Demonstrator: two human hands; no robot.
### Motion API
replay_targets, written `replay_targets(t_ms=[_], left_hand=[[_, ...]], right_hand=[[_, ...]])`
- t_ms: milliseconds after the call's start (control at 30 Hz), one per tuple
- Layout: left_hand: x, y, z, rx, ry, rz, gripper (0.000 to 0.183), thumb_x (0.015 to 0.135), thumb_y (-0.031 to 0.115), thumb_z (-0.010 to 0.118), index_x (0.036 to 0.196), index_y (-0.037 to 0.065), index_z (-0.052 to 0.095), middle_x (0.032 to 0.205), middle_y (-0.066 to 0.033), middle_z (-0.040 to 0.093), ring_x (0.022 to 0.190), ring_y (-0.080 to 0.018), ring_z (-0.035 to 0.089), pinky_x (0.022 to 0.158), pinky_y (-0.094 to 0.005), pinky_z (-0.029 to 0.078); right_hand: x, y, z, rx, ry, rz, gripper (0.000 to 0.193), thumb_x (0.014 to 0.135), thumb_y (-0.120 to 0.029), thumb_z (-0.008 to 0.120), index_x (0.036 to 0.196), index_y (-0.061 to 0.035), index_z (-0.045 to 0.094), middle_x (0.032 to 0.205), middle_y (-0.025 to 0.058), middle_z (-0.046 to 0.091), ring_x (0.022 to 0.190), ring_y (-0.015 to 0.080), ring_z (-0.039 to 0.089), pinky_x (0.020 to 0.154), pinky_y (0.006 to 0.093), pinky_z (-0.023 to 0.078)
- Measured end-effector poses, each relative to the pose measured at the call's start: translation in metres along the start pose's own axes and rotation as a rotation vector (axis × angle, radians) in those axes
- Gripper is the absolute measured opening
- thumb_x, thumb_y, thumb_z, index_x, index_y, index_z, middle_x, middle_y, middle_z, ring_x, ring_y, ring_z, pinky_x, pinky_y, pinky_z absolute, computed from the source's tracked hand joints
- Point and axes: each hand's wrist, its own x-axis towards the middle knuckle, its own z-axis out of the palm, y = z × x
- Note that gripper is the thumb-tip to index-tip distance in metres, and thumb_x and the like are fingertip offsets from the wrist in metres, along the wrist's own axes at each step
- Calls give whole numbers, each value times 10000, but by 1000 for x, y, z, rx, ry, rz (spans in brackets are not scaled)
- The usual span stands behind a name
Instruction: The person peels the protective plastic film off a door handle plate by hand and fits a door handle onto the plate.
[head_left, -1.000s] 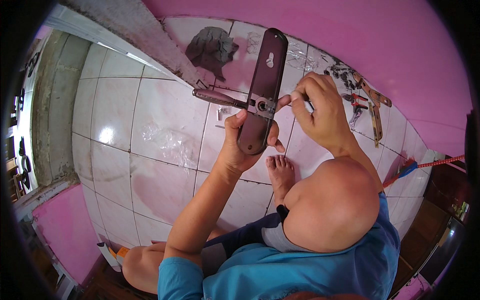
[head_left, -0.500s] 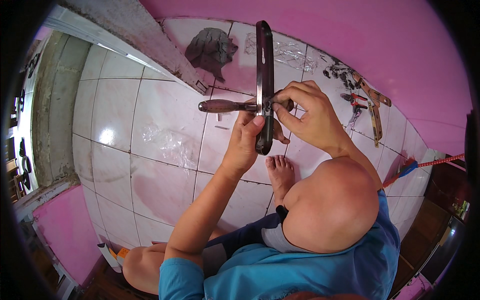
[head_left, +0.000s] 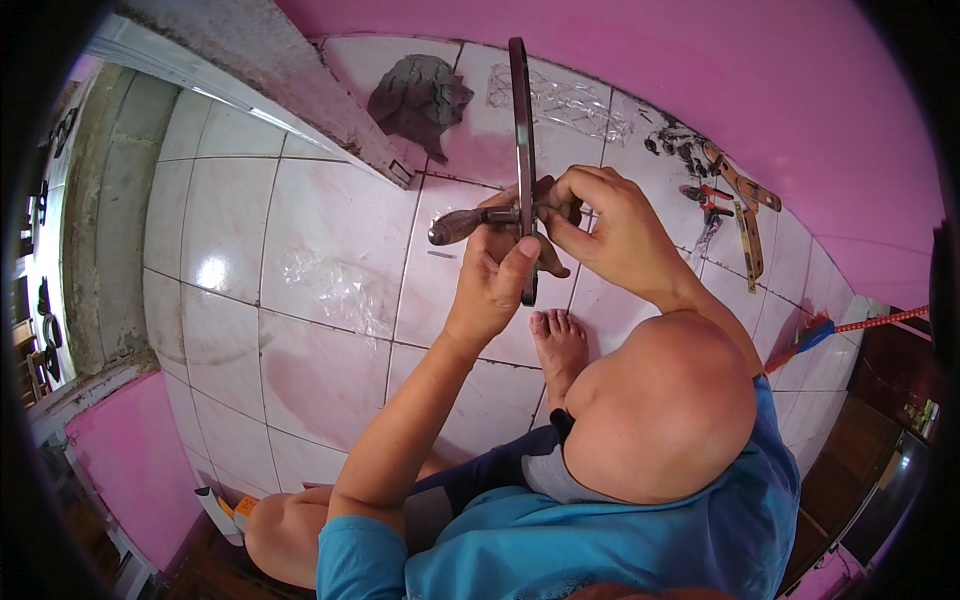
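Note:
A dark door handle (head_left: 523,120) with a long narrow backplate is held up over the tiled floor, its plate upright in view and nearly edge-on. Its lever (head_left: 458,226) sticks out to the left, with the rounded end toward me. My left hand (head_left: 492,285) is closed around the plate's lower half, thumb on the near side. At the plate's back, level with the lever, the fingertips of my right hand (head_left: 618,235) are pinched together. Whatever lies between them is too small and hidden to make out.
A grey cloth (head_left: 420,100) lies beyond the plate, left of crumpled clear plastic (head_left: 560,100). Along the pink wall are red-handled pliers (head_left: 714,208), worn metal plates (head_left: 750,190) and dark scraps (head_left: 680,148). More clear plastic (head_left: 335,290) is left of my hands. A post (head_left: 300,90) stands upper left.
The door handle has turned, so its plate shows more edge-on and the lever's end has swung right and toward me. Both hands stay nearly in place on it.

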Motion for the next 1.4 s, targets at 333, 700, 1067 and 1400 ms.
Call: replay_targets(t_ms=[333, 700, 1067, 1400], left_hand=[[1, -3, -1, -40, -10, 37, 706, 965, 339, 649, 1454, -40, 308, 1259, -181, 574, 959, -256, 686, 822, -391, 611], [1, 5, -1, -63, 11, -111, 771, 944, 469, 574, 1446, -66, 338, 1013, -172, 649, 830, -258, 703, 802, -423, 601], [14, 20, -12, -718, -141, -139, 860, 909, 568, 501, 1519, -17, 338, 1554, -307, 341, 626, -160, 577, 692, -418, 645], [10, 14, -9, -1095, -180, -258, 845, 917, 580, 491, 1496, -24, 372, 1536, -282, 390, 644, -163, 556, 662, -434, 644]], right_hand=[[2, 2, 4, 47, -17, 55, 143, 829, -107, 702, 871, -21, 596, 781, 116, 649, 727, 299, 610, 767, 408, 464], [0, 10, 11, -46, 62, 28, 181, 798, -104, 697, 890, -17, 568, 833, 125, 636, 766, 315, 591, 743, 424, 473], [-12, 27, -13, -180, 197, 225, 55, 873, -58, 562, 876, -6, 578, 798, 202, 626, 755, 400, 580, 718, 459, 471], [-4, 8, -27, -95, 256, -247, 134, 878, -49, 667, 1010, -59, 688, 890, 79, 654, 928, 271, 618, 841, 382, 470]])
